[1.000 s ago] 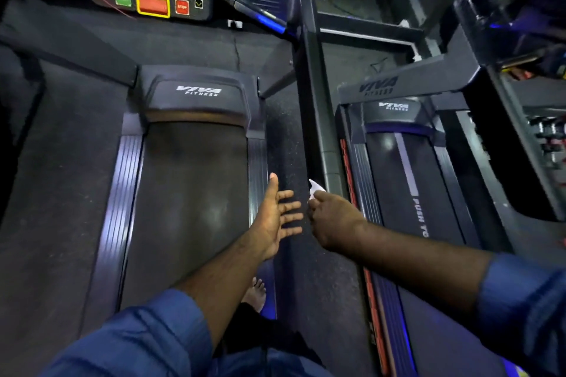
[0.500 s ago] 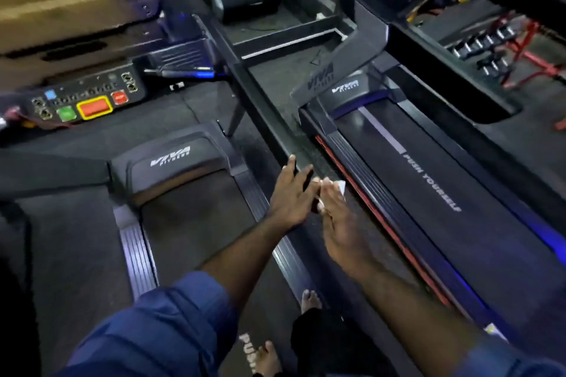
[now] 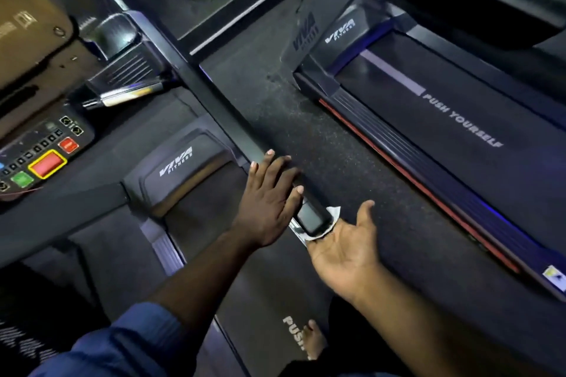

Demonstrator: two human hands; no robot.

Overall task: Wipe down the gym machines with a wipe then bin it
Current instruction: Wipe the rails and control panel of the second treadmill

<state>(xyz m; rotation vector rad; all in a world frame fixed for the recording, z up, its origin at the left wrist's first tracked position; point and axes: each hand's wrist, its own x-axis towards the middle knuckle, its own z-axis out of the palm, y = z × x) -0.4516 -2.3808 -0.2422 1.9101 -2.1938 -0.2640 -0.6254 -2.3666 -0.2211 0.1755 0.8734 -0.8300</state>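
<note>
Left hand (image 3: 269,205) lies flat across the handrail (image 3: 220,107) of the near treadmill, fingers straight and spread, pressing on the bar rather than gripping it. Right hand (image 3: 346,242) is turned palm up just beneath the rail's capped end, thumb standing free. Its fingers run under the cap and are hidden, so I cannot tell whether they pinch the wipe (image 3: 333,213) or merely cup it against the bar. The wipe shows as a white edge curling out from under the cap, caught between the rail and that hand. The step in hand looks like the wiping itself, at the very tip of this rail, with the left hand steadying the bar. The next move probably calls for closing the right fingers round the rail through the wipe and drawing it up the bar toward the console (image 3: 46,159); the left hand would have to lift clear of the path. The second treadmill (image 3: 444,119) stands alongside across a strip of floor, and no bin is in view, so binning seems some way off.
</note>
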